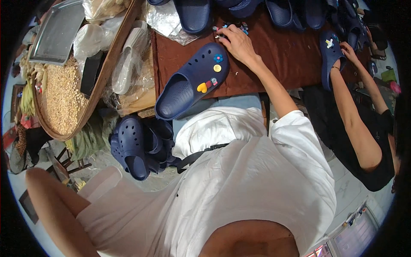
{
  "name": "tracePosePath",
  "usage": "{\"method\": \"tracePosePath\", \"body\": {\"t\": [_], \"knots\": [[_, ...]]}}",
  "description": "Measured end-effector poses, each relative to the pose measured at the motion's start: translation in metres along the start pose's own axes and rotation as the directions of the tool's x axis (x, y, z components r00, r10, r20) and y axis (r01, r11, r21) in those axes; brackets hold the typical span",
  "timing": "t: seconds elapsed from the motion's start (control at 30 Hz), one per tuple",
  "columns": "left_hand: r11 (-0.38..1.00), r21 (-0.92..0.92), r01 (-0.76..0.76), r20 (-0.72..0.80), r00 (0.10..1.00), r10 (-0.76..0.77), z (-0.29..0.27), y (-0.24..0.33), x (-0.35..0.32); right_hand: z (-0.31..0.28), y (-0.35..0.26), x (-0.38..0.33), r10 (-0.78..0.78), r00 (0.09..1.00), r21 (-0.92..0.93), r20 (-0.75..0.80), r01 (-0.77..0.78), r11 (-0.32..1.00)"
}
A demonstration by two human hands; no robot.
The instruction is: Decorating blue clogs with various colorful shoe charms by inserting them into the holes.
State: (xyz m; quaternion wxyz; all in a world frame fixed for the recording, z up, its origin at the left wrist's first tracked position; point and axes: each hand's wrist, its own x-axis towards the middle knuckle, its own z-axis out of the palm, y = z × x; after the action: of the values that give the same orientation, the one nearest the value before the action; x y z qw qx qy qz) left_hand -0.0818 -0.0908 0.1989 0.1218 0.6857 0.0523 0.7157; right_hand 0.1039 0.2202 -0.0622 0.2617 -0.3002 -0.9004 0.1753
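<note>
My right hand (238,43) reaches over the brown cloth (265,64). Its thumb and fingertips close on a small shoe charm among several loose charms (244,28), partly hidden by the hand. Just left of it lies a navy blue clog (190,81), its heel toward me. A blue flower charm (218,58), a yellow round charm (217,68), a yellow heart charm (202,87) and a red and white charm sit in the clog's holes. My left arm (55,205) bends at the lower left, and its hand lies outside the picture.
More navy clogs (193,15) line the far side, and a bundle of them (132,141) hangs or lies lower left. A co-worker's hand (349,52) is at a charmed clog (329,55) on the right. Left are a grain-filled basket (121,45), a metal tray (58,30) and a plastic-wrapped white shoe (128,60).
</note>
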Motion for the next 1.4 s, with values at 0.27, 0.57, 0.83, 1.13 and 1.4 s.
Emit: {"method": "tracePosePath", "body": {"t": [0.27, 0.57, 0.83, 1.13, 1.4], "knots": [[0.994, -0.008, -0.105, 0.05, 0.993, 0.105, 0.02, -0.004, 0.034, 0.012, -0.001, 0.003, 0.025, 1.0, 0.017, -0.012, -0.025, 1.0], [0.734, 0.128, 0.667, -0.292, 0.733, -0.615, 0.003, -0.014, -0.064, -0.025, -0.002, -0.029, 0.158, 0.986, 0.251, -0.06, -0.138, 0.958], [-0.013, -0.238, 0.971, -0.521, -0.14, -0.842, 0.013, -0.103, -0.179, -0.028, 0.001, -0.036, 0.331, 0.934, 0.372, 0.132, -0.356, 0.857], [0.05, -0.857, 0.513, -0.285, -0.392, -0.875, 0.02, -0.169, -0.161, -0.025, -0.008, -0.03, 0.337, 0.935, 0.384, 0.108, -0.352, 0.854], [0.071, -0.958, 0.278, -0.139, -0.236, -0.962, 0.02, -0.178, -0.181, -0.034, -0.044, -0.023, 0.264, 0.94, 0.74, 0.217, -0.335, 0.583]]}}
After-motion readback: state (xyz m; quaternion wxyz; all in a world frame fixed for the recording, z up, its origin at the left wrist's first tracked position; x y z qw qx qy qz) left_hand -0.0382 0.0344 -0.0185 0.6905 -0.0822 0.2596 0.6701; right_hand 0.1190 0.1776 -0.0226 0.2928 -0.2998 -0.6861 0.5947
